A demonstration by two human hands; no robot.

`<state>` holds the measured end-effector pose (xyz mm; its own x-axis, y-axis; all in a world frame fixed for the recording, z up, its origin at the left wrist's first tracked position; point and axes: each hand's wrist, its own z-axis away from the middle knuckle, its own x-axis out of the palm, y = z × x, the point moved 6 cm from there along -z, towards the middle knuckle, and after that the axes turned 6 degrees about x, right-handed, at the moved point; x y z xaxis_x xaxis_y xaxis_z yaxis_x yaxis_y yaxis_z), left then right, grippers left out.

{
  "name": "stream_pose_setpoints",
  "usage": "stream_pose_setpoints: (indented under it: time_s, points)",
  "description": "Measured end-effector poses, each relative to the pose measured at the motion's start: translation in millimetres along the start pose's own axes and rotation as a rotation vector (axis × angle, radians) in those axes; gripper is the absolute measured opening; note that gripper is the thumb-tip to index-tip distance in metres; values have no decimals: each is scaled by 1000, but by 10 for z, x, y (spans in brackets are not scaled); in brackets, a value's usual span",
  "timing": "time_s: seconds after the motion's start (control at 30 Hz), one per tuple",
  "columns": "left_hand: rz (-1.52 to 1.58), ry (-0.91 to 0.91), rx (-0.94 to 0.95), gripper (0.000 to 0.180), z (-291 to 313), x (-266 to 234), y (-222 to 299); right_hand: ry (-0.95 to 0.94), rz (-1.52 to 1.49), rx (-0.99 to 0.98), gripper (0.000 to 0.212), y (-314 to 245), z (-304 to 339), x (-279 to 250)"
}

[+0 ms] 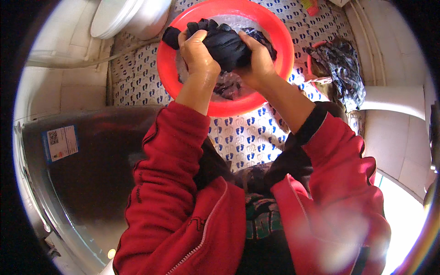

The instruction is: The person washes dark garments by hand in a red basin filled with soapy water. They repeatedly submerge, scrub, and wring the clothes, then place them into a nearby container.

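A bunched-up piece of wet black clothing (227, 48) is held between my two hands over a red plastic basin (285, 46). My left hand (198, 52) grips its left side, thumb on top. On the right side my right hand (257, 59) is closed round it, the fingers mostly hidden underneath. A loose end of the black cloth sticks out to the left, near the basin's rim. Below, the basin holds cloudy, sudsy water (233, 20) with more dark cloth (228, 90) in it.
Dark patterned clothes (341, 66) hang over a reddish container at the right. White buckets (149, 18) stand at the far left beside a hose (87, 63). A dark glossy appliance (96, 137) is close on my left. The floor (243, 142) has a footprint pattern.
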<state>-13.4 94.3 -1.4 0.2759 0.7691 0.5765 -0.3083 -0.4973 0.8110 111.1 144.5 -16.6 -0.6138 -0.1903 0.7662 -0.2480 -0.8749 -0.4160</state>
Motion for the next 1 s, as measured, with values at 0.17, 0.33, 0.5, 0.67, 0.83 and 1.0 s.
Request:
stream_pose_setpoints:
  time_s: [0.17, 0.33, 0.5, 0.67, 0.83, 1.0]
  points:
    - [-43, -345, 228, 47, 177, 307, 182, 0, -38, 187, 27, 134, -385, -135]
    - [-211, -555, 313, 45, 209, 298, 305, -143, 186, 391, 38, 281, -559, -90]
    - [-608, -724, 372, 49, 396, 375, 390, -690, -76, 740, 41, 376, -644, -229]
    - [-678, -909, 480, 46, 357, 372, 279, -609, 10, 721, 42, 355, -586, -263]
    - [-553, -1007, 380, 47, 412, 456, 220, -362, 213, 622, 44, 304, -520, -332]
    - [-333, -710, 61, 40, 340, 323, 99, -181, 352, 573, 46, 350, -479, -371]
